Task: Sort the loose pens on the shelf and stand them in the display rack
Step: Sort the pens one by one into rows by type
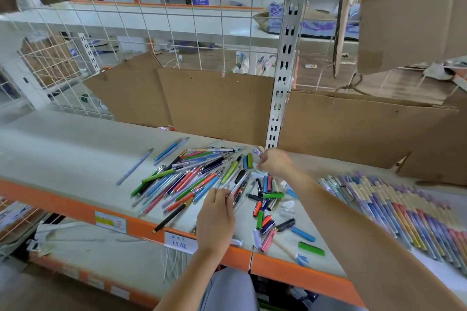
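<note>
Loose multicoloured plastic pens [192, 179] lie scattered left of both grips; left hand [214, 219] pinches one, right hand [274, 163] pinches something small.

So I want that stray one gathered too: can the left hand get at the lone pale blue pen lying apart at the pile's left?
Probably yes: the pale blue pen lies alone on bare shelf, nothing covering it, left of the left hand.
</note>
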